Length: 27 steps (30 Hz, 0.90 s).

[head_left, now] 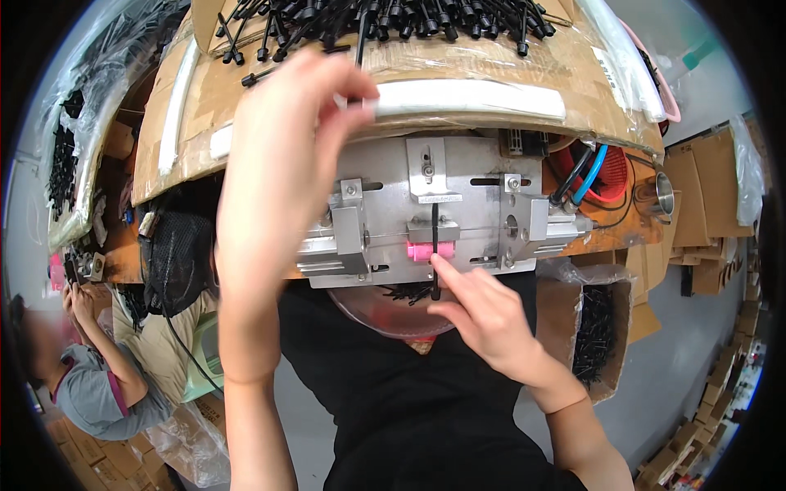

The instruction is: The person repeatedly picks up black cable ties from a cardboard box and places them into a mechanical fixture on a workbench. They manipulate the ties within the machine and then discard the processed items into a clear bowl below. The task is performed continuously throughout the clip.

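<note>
My left hand (299, 131), smeared by motion, is raised at the near edge of a cardboard tray. Its thumb and forefinger are pinched together, and a thin black rod (361, 41) runs up from behind them. On the metal fixture (385, 172), another black rod (435, 225) lies lengthwise across a pink block (422, 251). My right hand (491, 323) is at this rod's near part. Its forefinger is stretched out to touch the rod beside the pink block, and its thumb is apart, by the rod's near end.
Many black rods with thick heads (409, 20) are heaped on the cardboard tray (467, 65). A clear bowl (368, 315) sits under the fixture's front edge. At right are a red basket (610, 176) and a box of black parts (598, 335). Another person (115, 376) works at left.
</note>
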{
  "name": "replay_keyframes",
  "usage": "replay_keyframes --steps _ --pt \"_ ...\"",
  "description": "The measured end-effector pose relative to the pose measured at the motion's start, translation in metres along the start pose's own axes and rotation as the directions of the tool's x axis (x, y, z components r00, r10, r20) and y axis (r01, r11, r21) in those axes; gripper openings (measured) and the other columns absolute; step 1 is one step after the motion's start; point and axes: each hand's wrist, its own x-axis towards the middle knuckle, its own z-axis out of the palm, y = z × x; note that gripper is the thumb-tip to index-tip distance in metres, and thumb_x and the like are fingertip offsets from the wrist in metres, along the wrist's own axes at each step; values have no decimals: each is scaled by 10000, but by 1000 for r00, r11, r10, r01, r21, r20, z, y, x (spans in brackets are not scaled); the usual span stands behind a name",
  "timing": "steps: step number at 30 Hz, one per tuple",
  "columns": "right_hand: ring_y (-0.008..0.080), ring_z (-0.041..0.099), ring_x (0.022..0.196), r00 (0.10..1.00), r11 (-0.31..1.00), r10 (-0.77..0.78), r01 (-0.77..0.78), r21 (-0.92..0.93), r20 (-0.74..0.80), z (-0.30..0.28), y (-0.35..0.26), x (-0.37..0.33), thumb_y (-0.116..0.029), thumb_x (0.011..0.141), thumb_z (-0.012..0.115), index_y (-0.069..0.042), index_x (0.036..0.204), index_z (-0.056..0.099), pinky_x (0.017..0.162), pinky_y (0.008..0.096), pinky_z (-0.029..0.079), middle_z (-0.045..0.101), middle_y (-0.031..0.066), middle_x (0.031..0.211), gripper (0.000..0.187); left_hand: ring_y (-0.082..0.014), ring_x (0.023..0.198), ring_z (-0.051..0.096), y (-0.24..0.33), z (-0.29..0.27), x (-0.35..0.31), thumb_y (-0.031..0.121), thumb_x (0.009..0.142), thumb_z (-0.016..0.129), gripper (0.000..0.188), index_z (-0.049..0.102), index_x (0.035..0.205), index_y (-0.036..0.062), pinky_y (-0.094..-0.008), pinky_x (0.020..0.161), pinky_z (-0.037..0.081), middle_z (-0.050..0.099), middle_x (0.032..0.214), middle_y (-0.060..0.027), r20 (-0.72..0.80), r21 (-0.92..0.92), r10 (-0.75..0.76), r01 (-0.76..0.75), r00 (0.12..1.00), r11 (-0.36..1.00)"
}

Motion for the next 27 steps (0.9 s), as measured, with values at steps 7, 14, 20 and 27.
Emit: replay_keyframes --steps 7,14,20,27 --pt "160 550 689 880 842 -69 -202 -501 -471 -97 50 137 -199 894 682 -5 1005 613 601 302 439 586 48 772 234 -201 787 551 69 40 -125 -22 733 711 695 474 1385 -58 -331 738 466 578 942 -87 72 94 -38 31 997 995" --pt "235 587 621 903 883 177 -321 -341 -392 -127 66 176 -84 795 682 -13 889 593 592 374 463 598 119 665 148 -246 852 505 75 80 -143 -14 783 687 705 400 1425 -52 -368 786 448 502 965 -98 255 154 -145 108 956 982" --pt "110 600 758 891 971 221 -161 178 -397 -132 22 104 -41 857 681 26 1035 637 650 258 475 643 40 837 195 -248 873 504 71 75 -140 0 800 675 676 411 1421 -44 -363 802 448 509 971 -102 301 159 -158 114 941 981" --pt "194 596 629 982 987 -97 74 -141 -163 -20 -11 -1 105 704 724 95 1178 594 551 284 491 609 88 742 491 -299 941 551 30 36 -5 75 839 665 312 627 1148 43 -390 800 460 564 993 -133 -202 376 -9 86 979 922"
